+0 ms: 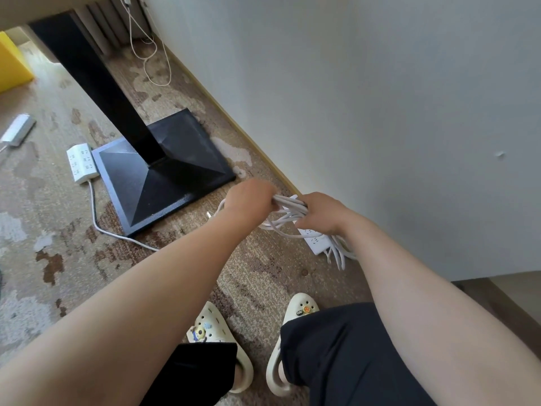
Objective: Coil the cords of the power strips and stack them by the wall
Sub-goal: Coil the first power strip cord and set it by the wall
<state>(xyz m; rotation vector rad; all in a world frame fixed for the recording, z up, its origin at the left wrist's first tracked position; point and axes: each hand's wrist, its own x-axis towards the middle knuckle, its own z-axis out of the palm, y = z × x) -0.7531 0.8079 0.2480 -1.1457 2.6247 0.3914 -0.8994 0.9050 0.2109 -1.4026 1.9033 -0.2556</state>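
Your left hand [250,197] and right hand [319,213] both clutch a bundle of white cord [288,210] strung between them at 3 o'clock, beside the wall [366,98]. Its strip [316,240] lies just under your right wrist. Another strip [81,162] rests at 9 o'clock, touching the black base [164,171].

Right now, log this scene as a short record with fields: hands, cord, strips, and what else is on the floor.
left hand: grips the cord bundle
right hand: grips the same bundle
cord bundle: white loops, held above the floor by the wall
strip by wall: white, under the right hand
second strip: beside the black table base, cord uncoiled
third strip: far left on carpet
yellow box: upper left
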